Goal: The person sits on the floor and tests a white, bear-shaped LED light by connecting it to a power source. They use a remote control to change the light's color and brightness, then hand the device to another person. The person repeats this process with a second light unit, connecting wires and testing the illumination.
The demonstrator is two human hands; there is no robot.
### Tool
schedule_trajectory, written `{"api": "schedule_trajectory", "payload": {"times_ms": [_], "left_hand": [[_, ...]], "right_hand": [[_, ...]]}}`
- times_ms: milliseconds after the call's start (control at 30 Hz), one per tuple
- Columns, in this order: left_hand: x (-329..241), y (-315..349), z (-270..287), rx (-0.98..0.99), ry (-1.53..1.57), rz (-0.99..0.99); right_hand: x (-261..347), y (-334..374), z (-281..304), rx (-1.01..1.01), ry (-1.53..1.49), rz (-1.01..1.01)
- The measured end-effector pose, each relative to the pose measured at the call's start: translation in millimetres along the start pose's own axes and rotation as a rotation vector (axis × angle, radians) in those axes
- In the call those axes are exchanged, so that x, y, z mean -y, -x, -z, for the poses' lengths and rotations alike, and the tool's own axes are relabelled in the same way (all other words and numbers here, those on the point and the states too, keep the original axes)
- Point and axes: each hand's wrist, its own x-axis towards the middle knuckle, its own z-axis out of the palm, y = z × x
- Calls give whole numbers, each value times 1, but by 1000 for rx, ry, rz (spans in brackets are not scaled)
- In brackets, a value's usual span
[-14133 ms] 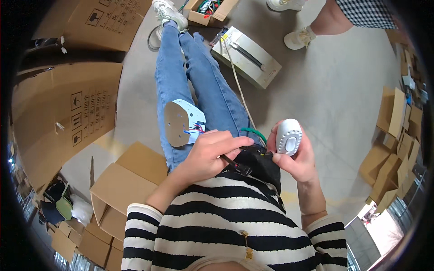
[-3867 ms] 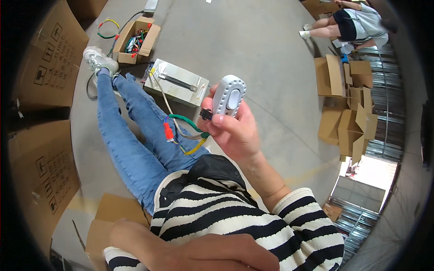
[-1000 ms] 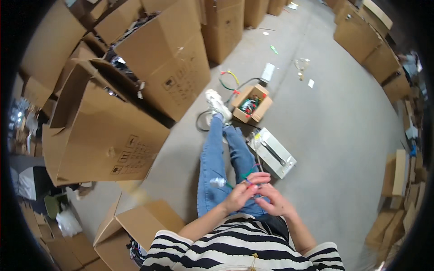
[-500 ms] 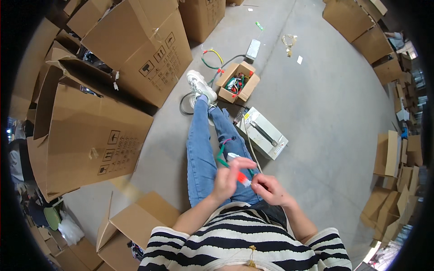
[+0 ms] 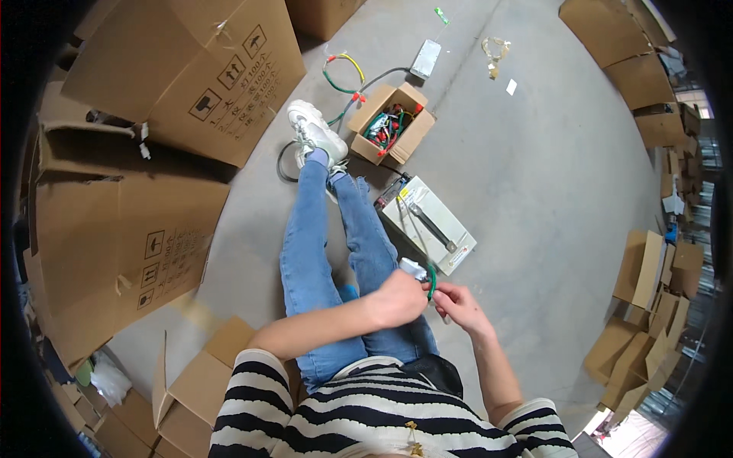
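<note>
My left hand (image 5: 398, 298) is closed in a fist over my right thigh. A white plastic piece (image 5: 413, 268) sticks out past its knuckles; whether it is a plug or a tool I cannot make out. Beside the fist a short green wire (image 5: 432, 280) curves up. My right hand (image 5: 461, 310) pinches the lower end of this wire between thumb and fingers, close against the left hand. The ends of the wire are hidden by my fingers.
Past my right leg stands a pale metal box (image 5: 431, 223) with a black handle. An open carton (image 5: 417, 134) of coloured wires lies near my shoes, with a grey metal box (image 5: 425, 59) beyond. Big cartons (image 5: 122, 252) crowd the left; more cartons (image 5: 638, 267) line the right.
My left hand has moved right and closed; its fingers were raised before. The red-and-white connector between my hands is no longer visible. The green wire now stands between both hands. My view has shifted slightly.
</note>
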Motion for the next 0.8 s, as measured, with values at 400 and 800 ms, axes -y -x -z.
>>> {"api": "schedule_trajectory", "payload": {"times_ms": [400,800], "left_hand": [[115,-64,11,331,446,29],[323,-145,-88,-351,20,766]], "right_hand": [[-19,-63,48,-352,-177,-39],[-41,-109,53,-384,-126,-114]]}}
